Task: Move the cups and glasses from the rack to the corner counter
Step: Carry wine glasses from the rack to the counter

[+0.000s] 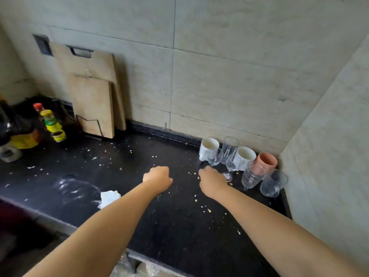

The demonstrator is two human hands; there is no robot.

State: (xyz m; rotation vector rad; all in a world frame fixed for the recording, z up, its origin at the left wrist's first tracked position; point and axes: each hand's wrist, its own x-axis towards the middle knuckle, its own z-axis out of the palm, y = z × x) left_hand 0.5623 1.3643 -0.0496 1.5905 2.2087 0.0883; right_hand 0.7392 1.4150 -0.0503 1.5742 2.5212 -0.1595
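Several cups and glasses stand grouped in the right corner of the black counter (179, 226): two white mugs (207, 145) (246, 154), a pink cup (266, 160), a tall glass mug (229, 147), two wine glasses (215, 156) (232, 163) and two clear glasses (252, 174) (272, 183). My right hand (212, 181) reaches to the foot of the nearer wine glass, its fingers curled around the hidden stem. My left hand (158, 176) hovers over bare counter to the left with loosely curled fingers and holds nothing. No rack is in view.
Two wooden cutting boards (93, 96) lean on the back wall at left. Sauce bottles (52, 124) and a black bag stand at far left. Crumbs, a wet smear and a crumpled tissue (108, 197) lie on the counter. Tiled walls close the corner.
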